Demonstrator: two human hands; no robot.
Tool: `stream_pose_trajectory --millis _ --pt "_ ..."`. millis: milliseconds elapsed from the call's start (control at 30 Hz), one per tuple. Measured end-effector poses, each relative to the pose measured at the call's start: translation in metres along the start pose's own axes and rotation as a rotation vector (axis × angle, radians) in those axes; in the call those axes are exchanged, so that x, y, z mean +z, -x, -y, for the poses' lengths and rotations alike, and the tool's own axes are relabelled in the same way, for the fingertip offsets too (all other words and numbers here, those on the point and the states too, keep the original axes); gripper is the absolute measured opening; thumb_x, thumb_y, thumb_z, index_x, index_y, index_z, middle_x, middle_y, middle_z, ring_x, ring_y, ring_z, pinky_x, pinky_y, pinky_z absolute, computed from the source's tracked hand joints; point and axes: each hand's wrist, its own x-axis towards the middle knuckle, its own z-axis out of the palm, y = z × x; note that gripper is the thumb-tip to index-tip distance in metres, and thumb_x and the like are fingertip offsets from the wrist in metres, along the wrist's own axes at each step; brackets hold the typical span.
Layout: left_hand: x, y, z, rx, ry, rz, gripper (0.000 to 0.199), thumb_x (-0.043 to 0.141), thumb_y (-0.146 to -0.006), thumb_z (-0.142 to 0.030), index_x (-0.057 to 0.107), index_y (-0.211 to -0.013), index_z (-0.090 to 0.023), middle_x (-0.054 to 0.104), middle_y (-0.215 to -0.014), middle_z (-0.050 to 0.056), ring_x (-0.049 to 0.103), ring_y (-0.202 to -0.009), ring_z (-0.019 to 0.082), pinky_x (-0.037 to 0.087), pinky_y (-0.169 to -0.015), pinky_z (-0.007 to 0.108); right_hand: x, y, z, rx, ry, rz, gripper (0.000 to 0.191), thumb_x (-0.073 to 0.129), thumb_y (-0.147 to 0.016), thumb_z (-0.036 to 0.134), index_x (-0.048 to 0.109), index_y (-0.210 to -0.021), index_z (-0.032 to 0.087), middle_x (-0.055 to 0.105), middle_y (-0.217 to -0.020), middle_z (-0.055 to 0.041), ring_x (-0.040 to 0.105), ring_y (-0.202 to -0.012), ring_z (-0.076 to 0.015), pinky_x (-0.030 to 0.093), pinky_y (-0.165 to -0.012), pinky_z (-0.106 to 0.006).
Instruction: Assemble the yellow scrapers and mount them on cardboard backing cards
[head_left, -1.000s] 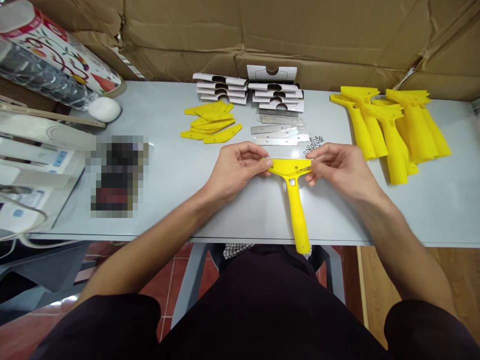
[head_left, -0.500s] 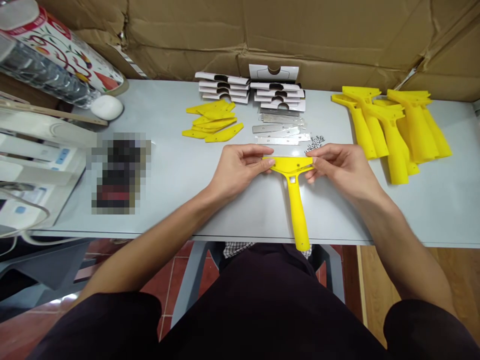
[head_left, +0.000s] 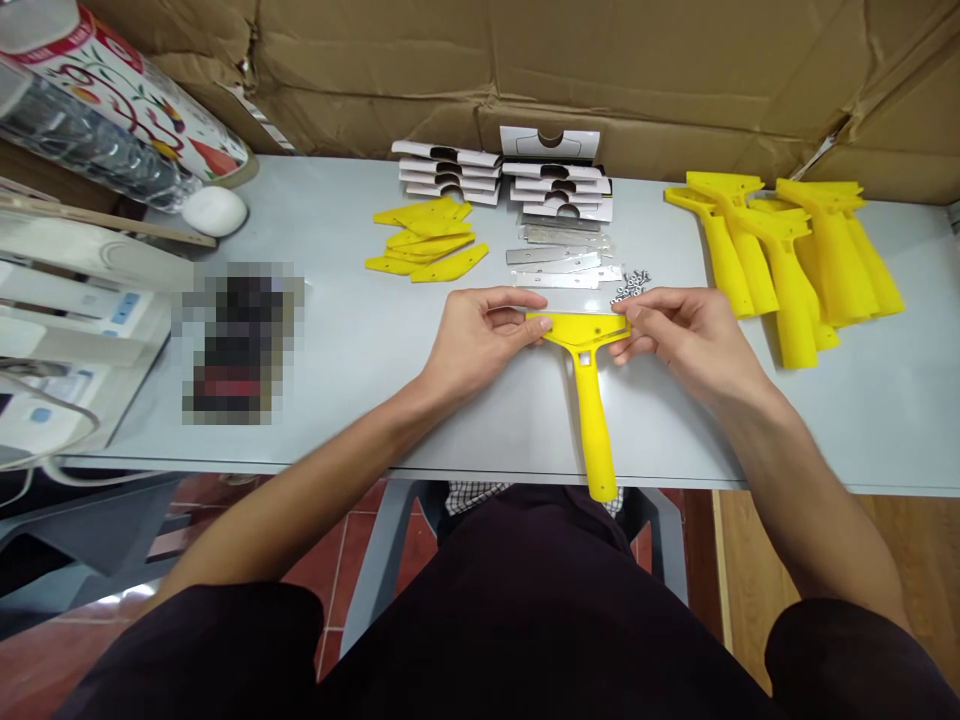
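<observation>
A yellow plastic scraper lies with its wide head away from me and its handle reaching over the table's front edge. My left hand pinches the left end of the head, thumb on top. At the right end, my right hand holds the head between thumb and fingers. A thin yellow plate lies over the head, slightly askew at its right side. Just beyond my right fingers is a small heap of screws or nuts. Several flat metal blades lie behind the head.
Yellow plates are piled at back left of the blades, with white card boxes behind. More yellow scraper handles stand grouped at the right. A blurred dark object, bottles and a white device occupy the left.
My right thumb and fingertips have shifted slightly at the right end of the scraper head. My left hand keeps its grip, and the scraper stays nearly in place.
</observation>
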Motion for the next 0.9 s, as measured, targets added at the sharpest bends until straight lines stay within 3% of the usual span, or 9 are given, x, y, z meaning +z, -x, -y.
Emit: stream_pose_trajectory --millis 200,400,533,667,800,900 --pt "0.0007 0.0004 0.0014 0.014 -0.006 -0.008 0.033 0.095 -0.076 -0.028 0.082 -0.104 -0.014 0.080 -0.083 0.006 0.080 -0.082 0.022 0.066 -0.080 0.033 -0.0019 -0.0003 -0.0023 0.004 0.037 0.015 0.028 0.093 -0.084 0.039 0.082 -0.098 0.019 0.080 -0.076 -0.0061 0.080 -0.069 -0.0221 0.071 -0.073 -0.040" --pt "0.0017 -0.0021 -0.0008 0.005 0.094 0.005 0.028 0.091 -0.081 -0.023 0.078 -0.105 -0.016 0.081 -0.089 0.005 0.080 -0.078 0.018 0.068 -0.082 0.032 -0.0022 -0.0002 -0.0017 0.001 0.030 0.016 0.021 0.091 -0.085 0.033 0.082 -0.097 0.020 0.081 -0.074 -0.0058 0.080 -0.068 -0.0218 0.071 -0.072 -0.039" --pt "0.0005 -0.0045 -0.0005 -0.098 0.180 0.048 0.026 0.086 -0.087 -0.024 0.075 -0.109 -0.015 0.081 -0.089 0.006 0.079 -0.072 0.016 0.068 -0.077 0.030 -0.0016 -0.0005 -0.0014 -0.006 0.027 0.000 0.019 0.091 -0.085 0.031 0.082 -0.097 0.020 0.080 -0.074 -0.0046 0.080 -0.067 -0.0214 0.071 -0.072 -0.039" --pt "-0.0004 -0.0054 0.0011 -0.159 0.199 0.115 0.018 0.084 -0.091 -0.029 0.075 -0.095 -0.013 0.079 -0.078 0.008 0.077 -0.065 0.015 0.067 -0.069 0.027 -0.0014 -0.0010 -0.0006 -0.012 0.019 -0.018 0.017 0.092 -0.083 0.030 0.082 -0.094 0.021 0.080 -0.076 -0.0046 0.080 -0.067 -0.0211 0.071 -0.070 -0.039" --pt "-0.0002 -0.0051 0.0022 -0.152 0.218 0.109 0.017 0.087 -0.087 -0.025 0.075 -0.092 -0.015 0.081 -0.080 0.008 0.079 -0.069 0.016 0.069 -0.076 0.029 -0.0018 -0.0010 -0.0002 -0.012 0.020 -0.019 0.020 0.093 -0.082 0.032 0.082 -0.094 0.021 0.080 -0.077 -0.0046 0.079 -0.066 -0.0208 0.072 -0.070 -0.039" --pt "-0.0003 -0.0042 0.0012 -0.142 0.230 0.098 0.023 0.088 -0.085 -0.023 0.075 -0.102 -0.015 0.081 -0.082 0.007 0.081 -0.073 0.018 0.070 -0.082 0.032 -0.0016 -0.0010 -0.0007 -0.012 0.015 -0.017 0.021 0.093 -0.082 0.032 0.081 -0.095 0.020 0.081 -0.078 -0.0049 0.079 -0.066 -0.0210 0.072 -0.071 -0.040"
